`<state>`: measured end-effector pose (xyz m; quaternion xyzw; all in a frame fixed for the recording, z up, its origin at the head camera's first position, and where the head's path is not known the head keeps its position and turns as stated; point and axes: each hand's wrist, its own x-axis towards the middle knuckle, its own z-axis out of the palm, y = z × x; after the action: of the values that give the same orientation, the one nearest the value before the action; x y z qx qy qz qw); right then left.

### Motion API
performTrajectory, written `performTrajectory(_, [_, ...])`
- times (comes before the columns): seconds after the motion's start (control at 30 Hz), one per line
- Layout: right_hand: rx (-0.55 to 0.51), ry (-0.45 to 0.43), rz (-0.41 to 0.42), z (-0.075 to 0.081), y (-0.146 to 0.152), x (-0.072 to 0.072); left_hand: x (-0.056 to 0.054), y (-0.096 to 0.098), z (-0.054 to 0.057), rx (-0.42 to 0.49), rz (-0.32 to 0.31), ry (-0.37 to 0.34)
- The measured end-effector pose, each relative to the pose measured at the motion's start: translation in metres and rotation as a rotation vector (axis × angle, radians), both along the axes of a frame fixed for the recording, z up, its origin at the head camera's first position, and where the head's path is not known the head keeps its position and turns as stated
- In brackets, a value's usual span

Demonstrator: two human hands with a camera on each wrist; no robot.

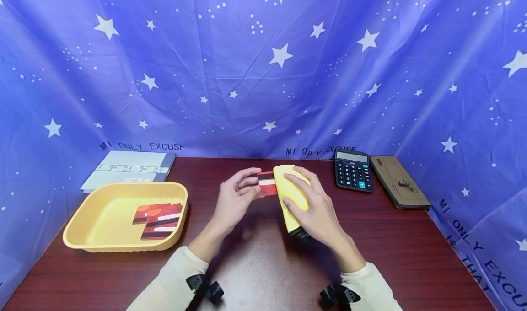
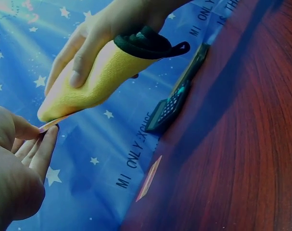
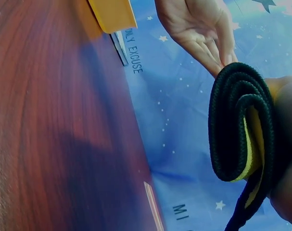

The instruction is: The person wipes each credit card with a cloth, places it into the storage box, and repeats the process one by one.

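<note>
Above the middle of the dark wooden table, my left hand pinches a red card with black and white stripes by its left edge. My right hand grips a folded yellow cloth with a black underside and lays it over the card's right part. In the left wrist view the yellow cloth covers the card edge held at my left fingertips. The right wrist view shows the cloth's rolled black edge with my left hand beyond it.
A yellow tray at the left holds several red cards. A grey flat box lies behind it. A black calculator and a brown case lie at the back right. Blue starred fabric surrounds the table.
</note>
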<state>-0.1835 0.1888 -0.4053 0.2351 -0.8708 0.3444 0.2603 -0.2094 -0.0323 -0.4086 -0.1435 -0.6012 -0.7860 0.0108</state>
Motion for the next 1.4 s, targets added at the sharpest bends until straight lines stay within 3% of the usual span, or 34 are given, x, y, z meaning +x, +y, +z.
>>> performTrajectory(0.43, [-0.028, -0.026, -0.07, 0.003, 0.014, -0.006, -0.004, -0.007, 0.005, -0.029, 0.062, -0.021])
performTrajectory(0.7, [-0.044, -0.052, -0.085, 0.001, 0.018, -0.012, -0.005, -0.024, 0.02, -0.076, 0.093, -0.034])
performTrajectory(0.87, [-0.044, -0.06, -0.093, -0.001, 0.02, -0.012, -0.002, -0.051, 0.033, -0.139, 0.118, 0.0])
performTrajectory(1.1, [-0.035, -0.066, -0.098, -0.002, 0.021, -0.012, 0.01, -0.104, 0.046, -0.334, 0.208, 0.038])
performTrajectory(1.4, [-0.022, -0.096, -0.091, -0.002, 0.02, -0.01, 0.032, -0.173, 0.045, -0.536, 0.289, 0.028])
